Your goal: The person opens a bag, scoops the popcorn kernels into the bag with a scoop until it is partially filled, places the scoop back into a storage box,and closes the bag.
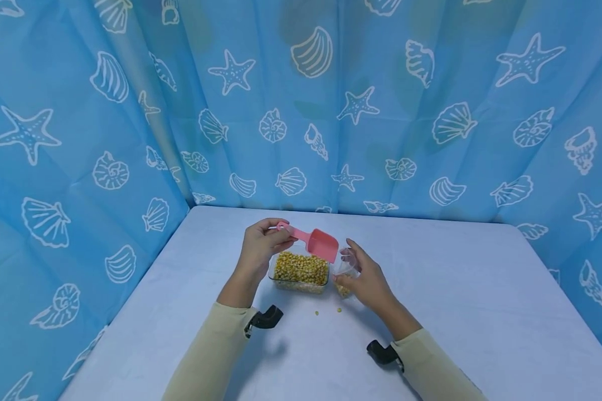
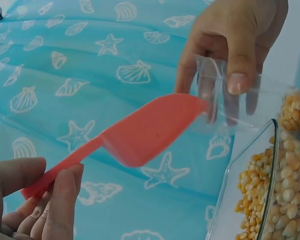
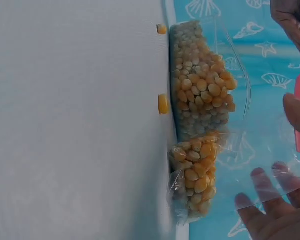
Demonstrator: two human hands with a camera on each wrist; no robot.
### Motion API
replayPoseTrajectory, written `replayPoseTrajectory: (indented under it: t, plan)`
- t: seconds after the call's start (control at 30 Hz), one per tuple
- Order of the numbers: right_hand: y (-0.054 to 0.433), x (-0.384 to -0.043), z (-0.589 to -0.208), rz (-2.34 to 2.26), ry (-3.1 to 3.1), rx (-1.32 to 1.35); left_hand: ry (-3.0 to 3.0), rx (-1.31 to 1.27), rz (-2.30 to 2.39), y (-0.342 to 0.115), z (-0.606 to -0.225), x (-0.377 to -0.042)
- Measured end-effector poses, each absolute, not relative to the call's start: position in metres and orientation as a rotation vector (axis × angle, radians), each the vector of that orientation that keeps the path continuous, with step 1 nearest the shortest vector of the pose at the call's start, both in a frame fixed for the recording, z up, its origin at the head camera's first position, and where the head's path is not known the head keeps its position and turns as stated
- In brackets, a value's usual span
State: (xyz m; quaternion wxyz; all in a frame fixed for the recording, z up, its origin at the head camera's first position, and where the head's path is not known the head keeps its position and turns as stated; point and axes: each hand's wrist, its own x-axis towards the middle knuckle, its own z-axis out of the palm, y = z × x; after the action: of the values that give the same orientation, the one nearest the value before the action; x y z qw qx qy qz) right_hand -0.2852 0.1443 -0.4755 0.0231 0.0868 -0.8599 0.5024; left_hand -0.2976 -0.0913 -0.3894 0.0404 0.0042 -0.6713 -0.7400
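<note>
My left hand [image 1: 261, 250] pinches the handle of a pink scoop [image 1: 323, 245] between thumb and fingers. The scoop's bowl shows no kernels and points right, its lip close to the mouth of a clear plastic bag [image 3: 195, 175]. My right hand [image 1: 371, 283] holds that bag near its top, thumb on one side and fingers spread behind the film in the right wrist view. Yellow corn kernels fill the bag's bottom, which stands on the table. Left of it is a clear glass container [image 1: 301, 287] of corn kernels [image 1: 301, 267], below the scoop.
Two loose kernels, one on the right [image 1: 339, 309] and one on the left [image 1: 316, 313], lie on the white-covered table [image 1: 456, 289] in front of the container. A blue curtain [image 1: 306, 111] with shell and starfish prints hangs behind and at the sides.
</note>
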Motion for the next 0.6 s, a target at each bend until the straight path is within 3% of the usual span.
replayPoseTrajectory:
  t: [0.6]
  plan:
    - [0.154,-0.286,-0.474,1.512,-2.681,0.322,-2.214,0.325,-2.115,-0.155,-0.406,-0.329]
